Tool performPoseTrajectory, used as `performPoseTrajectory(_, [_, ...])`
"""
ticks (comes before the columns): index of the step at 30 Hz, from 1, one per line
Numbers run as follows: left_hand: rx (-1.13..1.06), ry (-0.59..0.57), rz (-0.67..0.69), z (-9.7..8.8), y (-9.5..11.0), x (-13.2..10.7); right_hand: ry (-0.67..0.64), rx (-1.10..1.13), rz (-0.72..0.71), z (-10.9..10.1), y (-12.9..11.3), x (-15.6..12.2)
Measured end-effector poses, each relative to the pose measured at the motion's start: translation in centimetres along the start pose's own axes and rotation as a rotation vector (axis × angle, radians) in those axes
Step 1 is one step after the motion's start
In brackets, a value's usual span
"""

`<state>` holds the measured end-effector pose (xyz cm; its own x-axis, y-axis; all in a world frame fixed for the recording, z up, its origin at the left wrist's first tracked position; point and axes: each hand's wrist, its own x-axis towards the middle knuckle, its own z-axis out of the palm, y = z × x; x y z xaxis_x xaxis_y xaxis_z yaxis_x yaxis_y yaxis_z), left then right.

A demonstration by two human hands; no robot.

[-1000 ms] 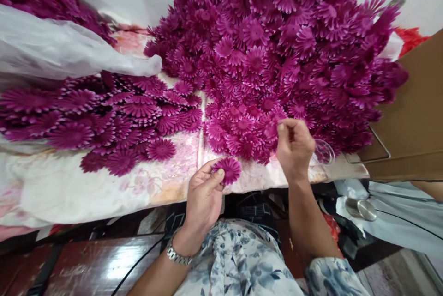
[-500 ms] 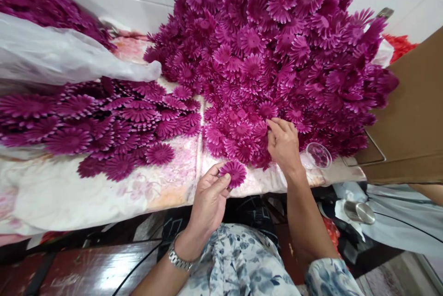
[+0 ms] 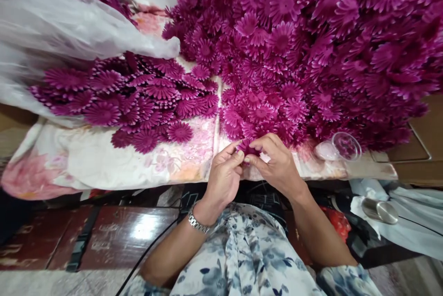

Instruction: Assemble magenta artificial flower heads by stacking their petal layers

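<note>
Between my two hands is a purple artificial flower [image 3: 246, 145], held at the front edge of the cloth-covered table. My left hand [image 3: 225, 172], with a metal watch at the wrist, pinches the flower's left side between thumb and fingers. From the right, my right hand [image 3: 277, 163] grips the same flower with thumb and index finger; whether a second flower layer is in there I cannot tell. Right behind my hands rises a big pile of loose purple flowers [image 3: 284, 46]. Over to the left lies a lower heap of purple flowers [image 3: 152, 97], partly overlapped by plastic.
A clear plastic cup [image 3: 346, 146] lies tipped on its side to the right of my hands. White plastic sheeting [image 3: 90, 28] bulges at the left. Cardboard [image 3: 415, 141] stands at the right, and a metal cylinder [image 3: 380, 211] sits below the table edge.
My right hand has come from the pile to the flower in my left hand and now grips it too. The camera view has shifted, so the table appears further left and closer.
</note>
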<state>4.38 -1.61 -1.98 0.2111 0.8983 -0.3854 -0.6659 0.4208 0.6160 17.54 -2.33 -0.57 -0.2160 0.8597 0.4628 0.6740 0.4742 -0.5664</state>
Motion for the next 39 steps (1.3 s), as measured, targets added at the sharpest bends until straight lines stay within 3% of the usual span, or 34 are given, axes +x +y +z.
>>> performPoseTrajectory(6, [0.068,0.010,0.048,-0.7,-0.6,-0.5,-0.013,0.210,0.178,0.8,0.8,-0.2])
performPoseTrajectory(11, [0.090,0.036,0.126,-0.6,-0.9,-0.5,0.003,0.210,0.235,0.7,0.6,-0.4])
performPoseTrajectory(15, [0.098,0.091,0.085,-0.7,-0.6,-0.1,-0.010,0.210,0.313,0.3,0.7,-0.2])
performPoseTrajectory(19, [0.081,0.059,0.073,-0.6,-0.2,-0.1,-0.024,0.266,0.374,0.0,0.7,0.1])
performPoseTrajectory(23, [0.081,0.023,0.065,-0.4,-0.2,-0.3,-0.022,0.239,0.362,0.0,0.3,-0.1])
performPoseTrajectory(34, [0.093,0.147,0.088,-0.5,-0.5,-0.5,-0.028,0.403,0.436,0.5,0.2,-1.1])
performPoseTrajectory(39, [0.133,0.155,0.160,-0.5,-0.4,-0.6,0.028,0.192,0.273,0.4,-0.6,-1.1])
